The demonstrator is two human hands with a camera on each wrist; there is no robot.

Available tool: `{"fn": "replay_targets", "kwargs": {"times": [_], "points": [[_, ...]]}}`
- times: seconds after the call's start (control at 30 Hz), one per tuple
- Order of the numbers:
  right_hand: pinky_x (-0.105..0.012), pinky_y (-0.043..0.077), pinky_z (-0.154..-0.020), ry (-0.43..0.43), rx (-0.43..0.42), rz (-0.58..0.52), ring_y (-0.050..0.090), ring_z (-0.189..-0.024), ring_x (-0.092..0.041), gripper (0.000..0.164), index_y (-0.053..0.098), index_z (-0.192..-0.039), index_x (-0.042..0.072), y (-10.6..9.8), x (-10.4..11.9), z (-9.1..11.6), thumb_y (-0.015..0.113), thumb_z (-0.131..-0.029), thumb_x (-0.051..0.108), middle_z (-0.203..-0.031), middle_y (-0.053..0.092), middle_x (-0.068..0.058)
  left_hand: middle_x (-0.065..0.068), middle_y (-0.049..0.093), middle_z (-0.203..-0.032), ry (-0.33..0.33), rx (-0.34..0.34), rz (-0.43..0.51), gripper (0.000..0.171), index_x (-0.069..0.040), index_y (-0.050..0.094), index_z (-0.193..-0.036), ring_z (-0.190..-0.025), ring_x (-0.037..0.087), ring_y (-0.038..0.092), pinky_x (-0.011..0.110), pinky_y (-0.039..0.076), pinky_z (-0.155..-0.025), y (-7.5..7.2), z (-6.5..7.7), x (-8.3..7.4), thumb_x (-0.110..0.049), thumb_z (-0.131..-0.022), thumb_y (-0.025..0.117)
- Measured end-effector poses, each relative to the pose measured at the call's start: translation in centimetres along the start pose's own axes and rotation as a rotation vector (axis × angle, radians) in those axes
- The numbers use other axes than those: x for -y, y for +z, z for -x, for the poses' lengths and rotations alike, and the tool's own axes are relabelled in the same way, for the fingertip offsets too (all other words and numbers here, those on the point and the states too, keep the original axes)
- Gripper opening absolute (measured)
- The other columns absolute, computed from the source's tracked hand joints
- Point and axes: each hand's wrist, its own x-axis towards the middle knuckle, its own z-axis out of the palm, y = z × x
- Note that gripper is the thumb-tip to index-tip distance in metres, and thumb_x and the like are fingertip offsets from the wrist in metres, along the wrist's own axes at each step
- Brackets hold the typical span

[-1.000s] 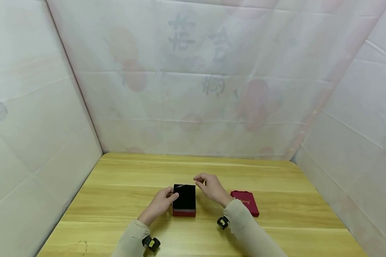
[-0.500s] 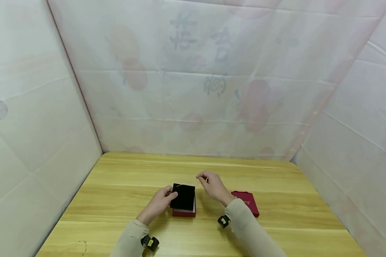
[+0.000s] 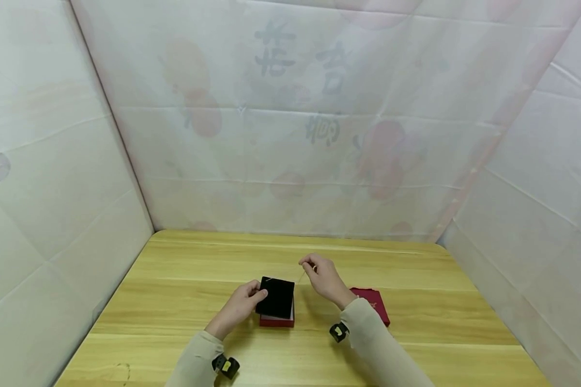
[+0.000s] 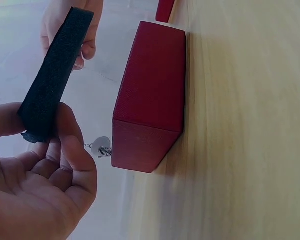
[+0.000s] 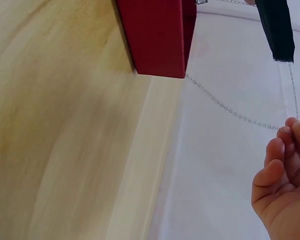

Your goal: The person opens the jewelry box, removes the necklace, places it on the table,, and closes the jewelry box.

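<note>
My left hand [image 3: 239, 309] pinches a thin black velvety jewellery-box insert [image 3: 277, 298] by its left edge, thumb on top. The insert is tilted above the red box [image 3: 277, 323], a gap between them in the left wrist view. A fine silver chain necklace [image 5: 235, 114] hangs in a loop from my right hand [image 3: 323, 277], pinched between thumb and fingertips. One strand rises to the insert's edge; the other sags away behind the box. In the left wrist view a round silver pendant [image 4: 101, 146] dangles past my left fingers, beside the box.
A dark red lid-like piece [image 3: 378, 305] with gold lettering lies on the wooden table [image 3: 203, 258] to the right, partly behind my right forearm. White printed cloth walls [image 3: 271, 150] enclose the table at the back and sides.
My right hand has moved up and slightly right, with the chain stretching from it. The insert has tilted and shifted a little left over the box, in my left hand's grip.
</note>
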Motion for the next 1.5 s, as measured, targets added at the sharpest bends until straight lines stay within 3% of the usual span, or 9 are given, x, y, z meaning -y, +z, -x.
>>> {"fn": "replay_targets", "kwargs": {"times": [0.17,0.37,0.7,0.97,1.27,1.5], "points": [[-0.03,0.046,-0.062,0.032,-0.046,-0.01,0.05,-0.071,-0.013,0.016,0.063,-0.105,0.014,-0.4,0.0,-0.1,0.047,-0.101,0.015,-0.092,0.058,0.005,0.001,0.042,-0.07,0.004,-0.01,0.006,0.018,0.001,0.047,-0.082,-0.06,0.013,0.039,0.026,0.036,-0.058,-0.1,0.4,-0.7,-0.007,-0.098,0.048],[-0.03,0.043,-0.056,0.061,-0.099,-0.038,0.047,-0.065,-0.016,0.017,0.063,-0.107,0.013,-1.0,0.0,-0.1,0.047,-0.1,0.013,-0.092,0.058,0.003,0.002,0.041,-0.069,0.0,-0.021,0.016,0.018,0.002,0.047,-0.082,-0.059,0.013,0.038,0.024,0.035,-0.058,-0.2,0.4,-0.6,-0.007,-0.098,0.049],[-0.032,0.043,-0.058,0.058,-0.143,-0.068,0.048,-0.066,-0.019,0.017,0.064,-0.105,0.013,-1.9,-0.3,-0.1,0.048,-0.1,0.013,-0.093,0.058,0.0,0.0,0.039,-0.068,-0.001,-0.013,0.031,0.018,0.003,0.047,-0.083,-0.058,0.012,0.037,0.024,0.034,-0.057,-0.3,0.5,-0.6,-0.007,-0.098,0.049],[-0.032,0.044,-0.06,0.072,-0.162,-0.06,0.049,-0.071,-0.018,0.016,0.064,-0.106,0.012,-2.4,-0.8,-0.1,0.049,-0.1,0.014,-0.093,0.059,-0.001,-0.001,0.037,-0.068,-0.01,-0.024,0.041,0.023,-0.003,0.044,-0.081,-0.055,0.011,0.034,0.023,0.032,-0.053,-0.1,-1.2,2.9,-0.016,-0.097,0.052],[-0.031,0.045,-0.06,0.049,-0.184,-0.047,0.05,-0.071,-0.016,0.016,0.065,-0.104,0.01,-3.1,-0.7,-0.3,0.05,-0.099,0.014,-0.091,0.06,-0.002,0.001,0.048,-0.08,0.017,-0.026,0.01,0.019,-0.002,0.053,-0.088,-0.076,0.017,0.043,0.031,0.036,-0.066,0.0,-1.0,2.7,-0.018,-0.098,0.051],[-0.032,0.048,-0.065,0.043,-0.195,-0.042,0.057,-0.079,-0.021,0.018,0.065,-0.102,0.007,-3.7,-0.3,-0.7,0.049,-0.1,0.013,-0.093,0.063,-0.004,0.002,0.051,-0.083,0.033,-0.006,0.015,0.019,-0.002,0.054,-0.089,-0.078,0.016,0.045,0.03,0.037,-0.069,0.0,-0.9,2.7,-0.018,-0.099,0.051]]}}
